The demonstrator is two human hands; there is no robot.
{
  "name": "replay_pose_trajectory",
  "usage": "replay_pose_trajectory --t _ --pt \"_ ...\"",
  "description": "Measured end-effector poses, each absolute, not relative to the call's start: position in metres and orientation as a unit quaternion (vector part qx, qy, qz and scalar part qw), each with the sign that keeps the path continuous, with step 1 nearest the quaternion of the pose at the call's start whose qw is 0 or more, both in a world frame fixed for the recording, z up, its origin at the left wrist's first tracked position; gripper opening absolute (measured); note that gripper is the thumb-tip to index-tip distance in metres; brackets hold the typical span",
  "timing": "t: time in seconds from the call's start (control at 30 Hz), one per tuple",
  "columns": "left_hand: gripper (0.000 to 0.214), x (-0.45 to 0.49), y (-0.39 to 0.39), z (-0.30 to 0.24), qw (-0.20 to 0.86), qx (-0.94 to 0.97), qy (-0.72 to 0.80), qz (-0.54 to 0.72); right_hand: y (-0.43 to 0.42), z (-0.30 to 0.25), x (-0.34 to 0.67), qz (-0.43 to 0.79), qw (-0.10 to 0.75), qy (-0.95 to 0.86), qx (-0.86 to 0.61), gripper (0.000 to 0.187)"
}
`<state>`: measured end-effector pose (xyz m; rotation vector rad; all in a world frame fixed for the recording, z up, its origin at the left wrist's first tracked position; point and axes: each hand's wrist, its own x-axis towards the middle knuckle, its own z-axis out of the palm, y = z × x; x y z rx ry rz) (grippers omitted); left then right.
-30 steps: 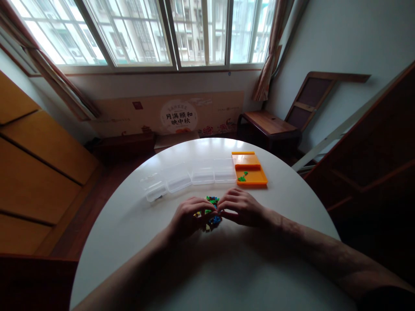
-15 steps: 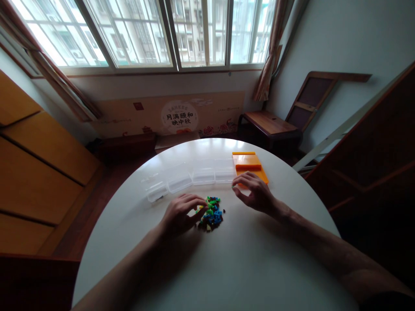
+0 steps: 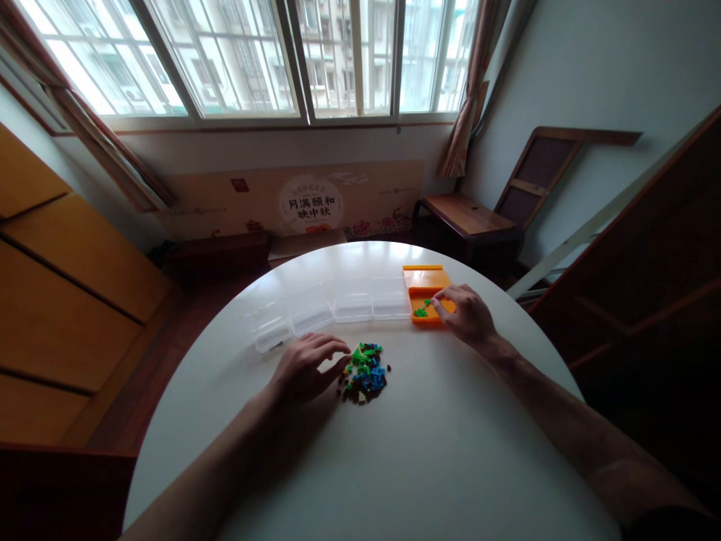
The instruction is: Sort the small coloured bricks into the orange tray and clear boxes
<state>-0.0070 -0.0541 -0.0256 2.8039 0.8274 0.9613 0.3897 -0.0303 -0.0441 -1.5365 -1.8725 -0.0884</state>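
Note:
A small heap of tiny building bricks (image 3: 369, 373), green, blue, brown and pale yellow, lies on the white table. My left hand (image 3: 309, 368) rests at the heap's left side, thumb and index finger slightly apart, with nothing visible between them. Farther right, my right hand (image 3: 465, 312) reaches over the orange box (image 3: 428, 321). Its thumb and index fingertips come together at a small green brick (image 3: 427, 302) above the box floor. Other green bricks (image 3: 420, 312) lie in the box's near part. The fingers cover the box's right side.
Several clear plastic boxes (image 3: 354, 308) stand in a curved row left of the orange box, their lids open behind them. The round table's (image 3: 394, 466) far edge lies just behind them. A wooden chair (image 3: 467, 214) stands beyond, near the window wall.
My right hand has moved right and forward over the orange box, where green bricks now show. My left hand has drawn back slightly left from the heap.

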Motion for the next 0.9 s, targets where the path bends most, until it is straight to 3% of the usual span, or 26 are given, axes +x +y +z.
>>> replay_pose_trajectory --t 0.67,0.9 --pt "0.014 -0.0068 -0.0561 -0.0187 0.031 0.918 0.259 0.299 -0.0251 -0.0551 0.3936 -0.030 0.325 -0.702 -0.633 0.015" --pt "0.009 -0.0071 -0.0559 -0.0194 0.039 0.921 0.252 0.294 -0.0289 -0.0478 0.3880 -0.029 0.354 -0.712 -0.605 0.015"
